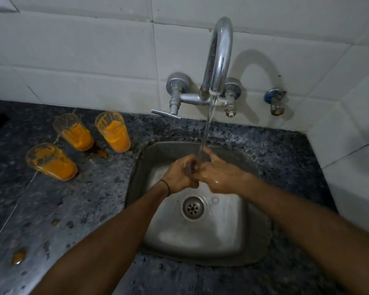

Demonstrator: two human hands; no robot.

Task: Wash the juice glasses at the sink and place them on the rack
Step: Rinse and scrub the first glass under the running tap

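Over the steel sink (251, 231), my left hand (179, 177) grips a clear juice glass (190, 168) under the running water from the tap (218, 60). My right hand (219, 177) is wet and meets the glass from the right, its fingers curled on the glass's end and one finger raised into the stream. The hands hide most of the glass. Three glasses smeared with orange juice stand on the counter to the left: one at the front (51, 161), one behind it (74, 132), one nearest the sink (113, 130).
The dark speckled stone counter (51, 209) carries orange spills (18, 257) near its front left and by the glasses. The tap's lever (165, 113) sticks out to the left above the sink. A small valve (275, 101) sits on the tiled wall at the right.
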